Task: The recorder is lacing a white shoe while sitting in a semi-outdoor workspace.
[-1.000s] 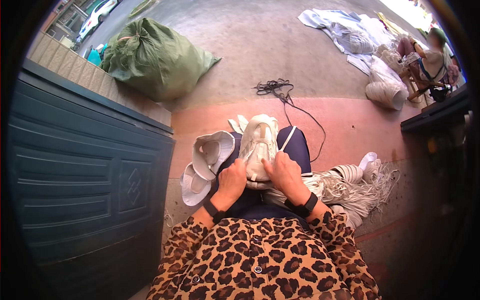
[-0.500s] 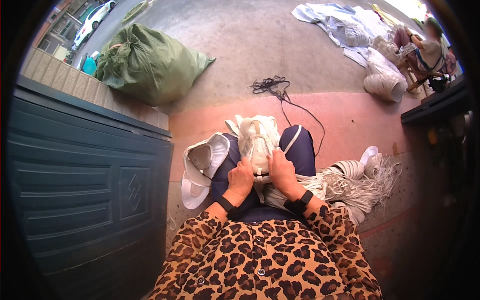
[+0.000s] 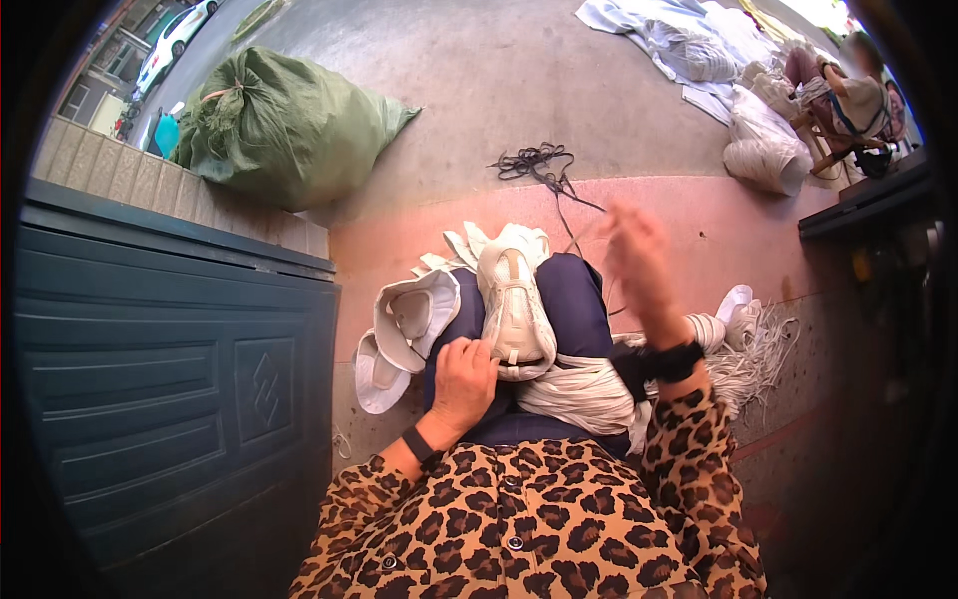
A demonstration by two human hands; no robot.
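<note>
Head view: cream mesh-panelled shoe upper (image 3: 516,299) steadied on the lap

It lies lengthwise between thighs in dark navy trousers (image 3: 577,299). The left hand (image 3: 465,384) has its fingers closed on the upper's near left edge. The right hand (image 3: 642,265) is raised, well apart from it; blur hides whether those fingers grip anything, so I cannot tell. To work well here, the left should hold firmly without creasing the edge, while the right moves smoothly, clear of the tangled black cord (image 3: 539,163) on the floor. The bundle of flat off-white laces (image 3: 582,394) beside the upper could snag a wrist.
</note>
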